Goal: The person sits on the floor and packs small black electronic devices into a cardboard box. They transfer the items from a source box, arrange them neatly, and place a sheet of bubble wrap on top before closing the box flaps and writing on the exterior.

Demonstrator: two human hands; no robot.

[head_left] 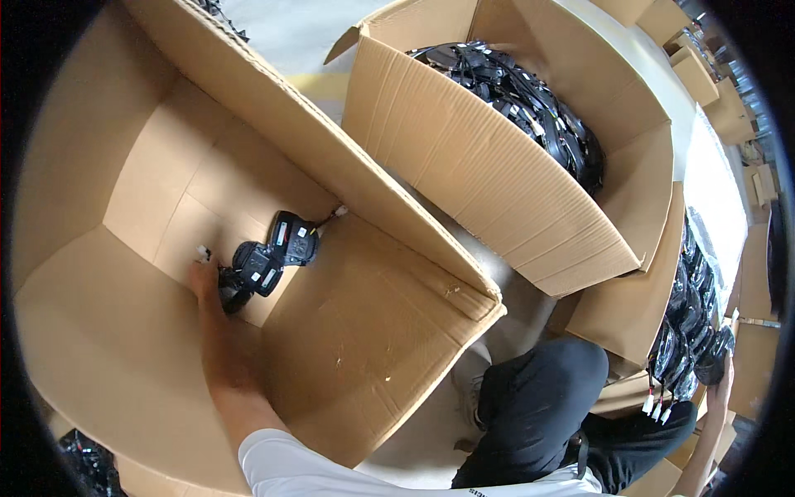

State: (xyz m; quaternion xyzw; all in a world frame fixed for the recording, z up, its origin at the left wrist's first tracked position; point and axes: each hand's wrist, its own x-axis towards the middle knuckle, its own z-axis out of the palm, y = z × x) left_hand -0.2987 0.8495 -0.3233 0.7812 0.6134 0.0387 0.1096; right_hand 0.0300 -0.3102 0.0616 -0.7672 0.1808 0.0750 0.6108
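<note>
Large open carton (373, 331) fills left half of frame; second carton (489, 174), top centre, heaped with black cabled parts (530, 108). Left hand (202, 277), left of centre inside first carton, at leftmost black unit (234, 295); gripping or released, cannot tell. Right hand (723, 383), far right of frame, grasping dark part (713, 356). Small white connector (204, 251) just above left hand

Grey floor (290, 41) — yellow stripe (319, 84) (partly hidden).
</note>
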